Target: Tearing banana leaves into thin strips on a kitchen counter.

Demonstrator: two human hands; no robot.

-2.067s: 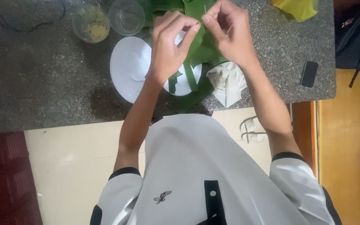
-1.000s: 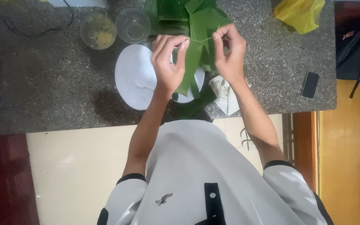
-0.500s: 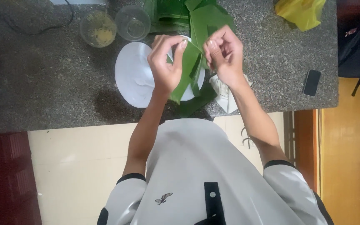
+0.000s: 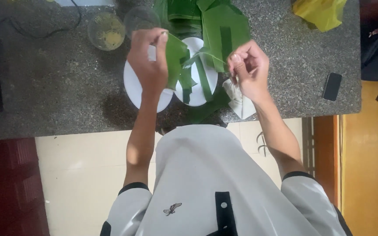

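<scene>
The grey speckled table (image 4: pixel 57 96) fills the upper part of the view, its far edge cut off at the top. On it, a heap of green leaves (image 4: pixel 215 22) runs out of the frame, so its full extent cannot be seen. A white plate (image 4: pixel 136 87) lies under the hands, largely covered by them and by leaf strips. A yellow bag (image 4: pixel 320 13) is cut off at the top right corner. Two clear cups (image 4: pixel 106 30) stand left of the leaves; one holds something yellowish, too blurred to name. A crumpled white paper (image 4: pixel 241 102) lies just beside the plate, half hidden by the right wrist. A dark phone (image 4: pixel 332 86) sits well apart to the right.

The left hand (image 4: pixel 149 65) pinches a folded leaf piece (image 4: pixel 176 59) above the plate, fingers closed on it. The right hand (image 4: pixel 250 72) has its fingers closed on a thin strip (image 4: pixel 215 56) stretching back to that piece.
</scene>
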